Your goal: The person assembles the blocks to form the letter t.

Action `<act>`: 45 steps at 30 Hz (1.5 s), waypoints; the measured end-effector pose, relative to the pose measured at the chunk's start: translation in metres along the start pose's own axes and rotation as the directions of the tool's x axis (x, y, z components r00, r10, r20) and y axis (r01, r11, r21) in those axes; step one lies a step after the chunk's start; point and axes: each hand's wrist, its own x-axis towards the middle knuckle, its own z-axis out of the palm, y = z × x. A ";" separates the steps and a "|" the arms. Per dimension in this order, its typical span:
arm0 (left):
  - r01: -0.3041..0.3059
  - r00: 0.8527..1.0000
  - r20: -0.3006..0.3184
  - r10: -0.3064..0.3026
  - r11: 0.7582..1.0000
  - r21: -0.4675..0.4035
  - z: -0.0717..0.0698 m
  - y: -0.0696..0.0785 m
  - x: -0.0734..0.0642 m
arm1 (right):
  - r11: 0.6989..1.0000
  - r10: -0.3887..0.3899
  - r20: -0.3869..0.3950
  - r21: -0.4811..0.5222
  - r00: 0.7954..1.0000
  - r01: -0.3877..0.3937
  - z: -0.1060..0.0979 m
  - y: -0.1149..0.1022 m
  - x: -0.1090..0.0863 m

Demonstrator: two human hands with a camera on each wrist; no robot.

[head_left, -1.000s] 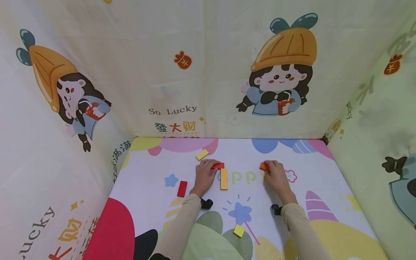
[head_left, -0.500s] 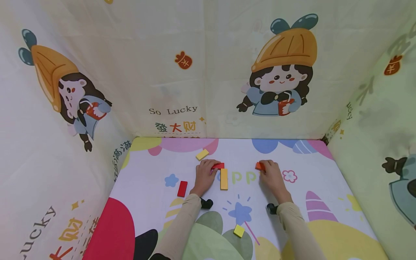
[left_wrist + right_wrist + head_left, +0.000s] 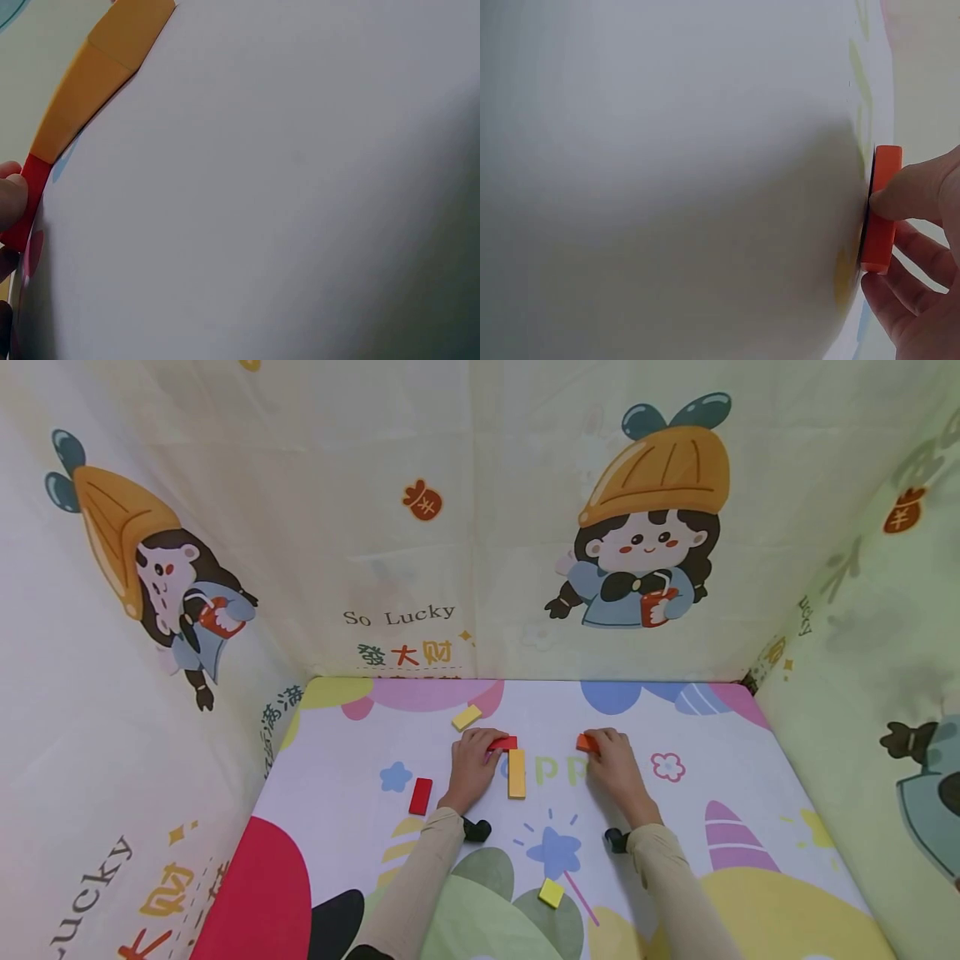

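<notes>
My left hand (image 3: pixel 472 768) pinches a red block (image 3: pixel 508 743) that lies across the far end of an orange-yellow block (image 3: pixel 517 774). In the left wrist view the red block (image 3: pixel 34 191) meets the orange-yellow block (image 3: pixel 82 97) end to side. Off to the right, my right hand (image 3: pixel 615 770) holds an orange-red block (image 3: pixel 586 742) between thumb and fingers. The right wrist view has the thumb on the near side of this orange-red block (image 3: pixel 886 176), fingers behind it. A gap of white tabletop separates the two held blocks.
Another red block (image 3: pixel 421 796) lies left of my left forearm. Beyond the left hand rests a pale yellow block (image 3: pixel 467 717); nearer the front is a small bright yellow block (image 3: pixel 551 893). Printed cloth walls (image 3: pixel 525 652) border the patterned tabletop (image 3: pixel 570 827).
My right hand has slid left with the orange-red block, narrowing the gap to the orange-yellow one. The left hand and its red block have stayed in place.
</notes>
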 end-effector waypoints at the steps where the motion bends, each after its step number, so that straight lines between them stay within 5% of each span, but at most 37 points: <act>1: 0.002 1.000 0.002 -0.002 1.000 -0.001 0.000 0.000 0.000 | 1.000 0.000 0.002 0.001 1.000 0.000 0.001 -0.001 0.001; 45: 0.013 1.000 0.015 -0.013 1.000 -0.009 -0.003 0.003 -0.001 | 0.999 -0.006 0.027 -0.033 1.000 0.007 0.032 -0.035 0.011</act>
